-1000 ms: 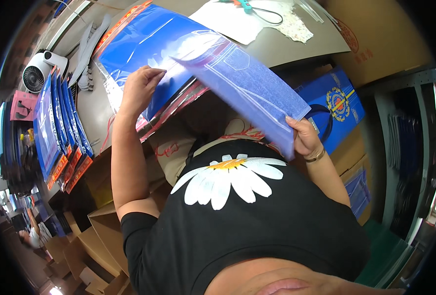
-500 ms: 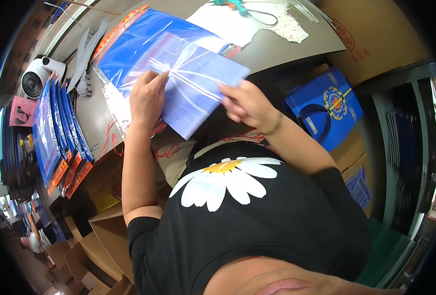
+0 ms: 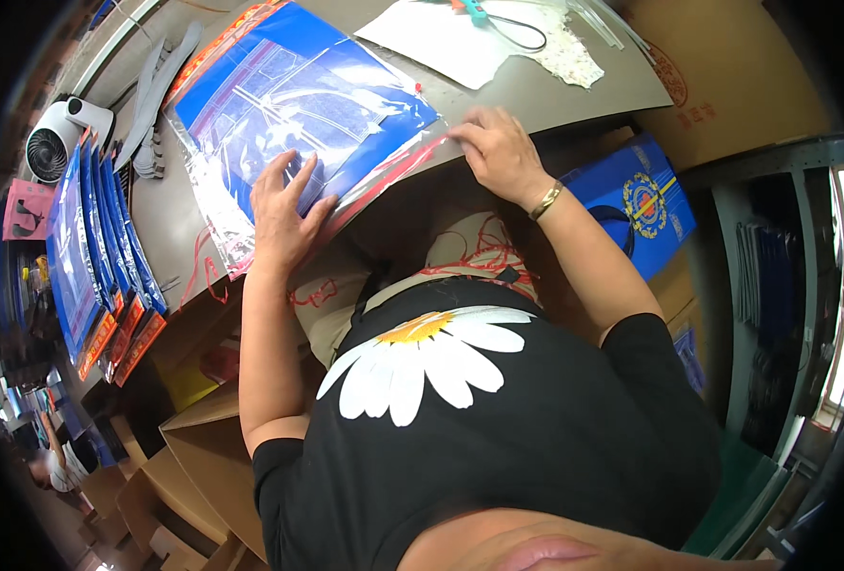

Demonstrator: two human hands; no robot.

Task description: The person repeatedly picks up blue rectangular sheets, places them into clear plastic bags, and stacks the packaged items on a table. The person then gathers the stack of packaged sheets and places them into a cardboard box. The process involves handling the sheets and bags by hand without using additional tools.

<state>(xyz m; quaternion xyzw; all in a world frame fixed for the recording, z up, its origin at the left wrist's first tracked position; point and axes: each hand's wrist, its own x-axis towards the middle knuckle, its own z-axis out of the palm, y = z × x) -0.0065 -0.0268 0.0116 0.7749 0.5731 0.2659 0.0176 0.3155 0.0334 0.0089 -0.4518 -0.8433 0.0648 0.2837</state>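
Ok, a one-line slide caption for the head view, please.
On a grey table, left hand resting on a blue, clear-wrapped packet, right hand at its edge.

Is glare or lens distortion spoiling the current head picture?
Head view: white glare streaks the plastic-covered blue package; head view: the metal rack looks bowed toward the dark rim, and bright patches at the picture's far right look washed out.

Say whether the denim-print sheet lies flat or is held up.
Flat: the sheet spreads across the blue packet; the left hand lies open at the packet's edge.
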